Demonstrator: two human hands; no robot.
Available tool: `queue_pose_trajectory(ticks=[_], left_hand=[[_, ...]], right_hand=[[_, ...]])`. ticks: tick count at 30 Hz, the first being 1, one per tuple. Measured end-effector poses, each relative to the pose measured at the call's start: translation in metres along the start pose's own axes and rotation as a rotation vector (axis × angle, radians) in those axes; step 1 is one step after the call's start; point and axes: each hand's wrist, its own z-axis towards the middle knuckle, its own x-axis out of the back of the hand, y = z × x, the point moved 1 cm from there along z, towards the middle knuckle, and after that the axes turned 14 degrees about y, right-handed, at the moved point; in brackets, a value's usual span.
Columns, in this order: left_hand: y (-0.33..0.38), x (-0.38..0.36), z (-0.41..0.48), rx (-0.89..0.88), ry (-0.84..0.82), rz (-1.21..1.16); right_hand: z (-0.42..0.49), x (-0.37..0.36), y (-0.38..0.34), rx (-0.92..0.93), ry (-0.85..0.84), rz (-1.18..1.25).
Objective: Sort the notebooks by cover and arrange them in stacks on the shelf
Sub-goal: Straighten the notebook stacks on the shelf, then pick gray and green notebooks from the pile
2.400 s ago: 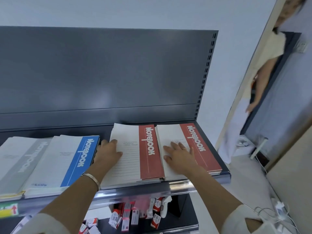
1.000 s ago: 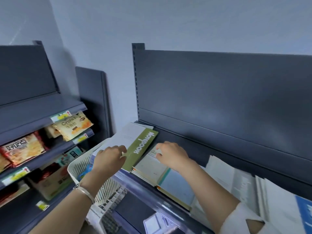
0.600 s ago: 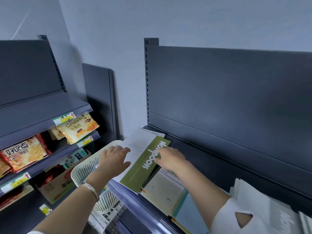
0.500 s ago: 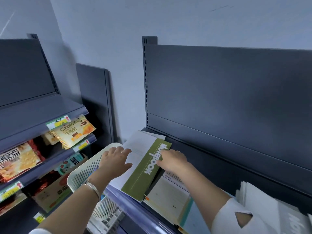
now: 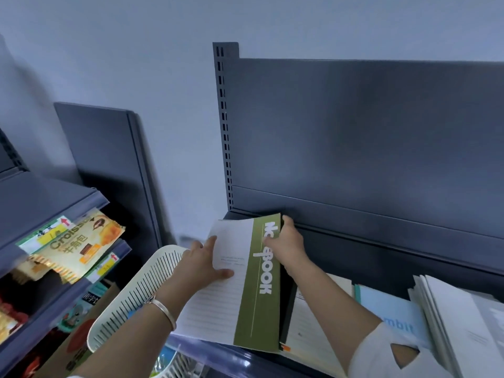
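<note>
- Green notebook (image 5: 245,282) sits at the left end of the shelf (image 5: 234,357). Its near edge overhangs the front rail and its far edge bows upward.
- Left hand (image 5: 200,264) holds the left edge, thumb flat on the white cover.
- Right hand (image 5: 289,241) grips the far right corner, fingers curled over the green band.
- Risk: if the grip slackens, the overhang probably tips it toward the white basket (image 5: 136,293) just beside.
- Risk: the bowed cover may crease.
- Cream notebook (image 5: 308,331) lies partly beneath; blue notebook (image 5: 387,306) and grey stack (image 5: 458,323) crowd the right.

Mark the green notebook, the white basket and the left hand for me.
green notebook (image 5: 255,320), head view, green cover strip
basket (image 5: 128,301), head view, slotted wall
left hand (image 5: 201,264), head view, back of hand
</note>
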Motion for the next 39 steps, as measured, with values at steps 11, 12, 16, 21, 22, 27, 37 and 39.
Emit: queue_pose_trajectory(ticks=[11,12,16,21,22,27,37,39], left_hand=[[-0.028,0.005,0.017,0.268,0.090,-0.607],[-0.032,0.003,0.019,0.323,0.080,-0.704],[-0.038,0.002,0.024,0.388,0.060,-0.972],[-0.036,0.010,0.029,0.466,0.117,-0.986],[-0.037,0.009,0.031,0.471,0.121,-0.979],[-0.038,0.002,0.035,0.516,0.231,-0.968],[-0.050,0.020,0.023,0.503,0.043,-1.289],[-0.048,0.034,0.016,0.446,0.084,-1.345]], right_hand=[[-0.002,-0.009,-0.007,0.103,0.112,-0.064],[-0.003,-0.011,-0.008,0.130,0.128,-0.090],[-0.007,-0.011,-0.008,0.233,0.266,-0.265],[-0.002,-0.005,-0.011,0.131,0.308,-0.037],[-0.001,-0.004,-0.010,0.046,0.267,0.093],[-0.018,-0.001,-0.011,-0.232,-0.202,0.542],[-0.031,0.003,-0.004,-0.260,-0.108,0.399],[-0.035,0.008,-0.007,-0.211,-0.052,0.370]])
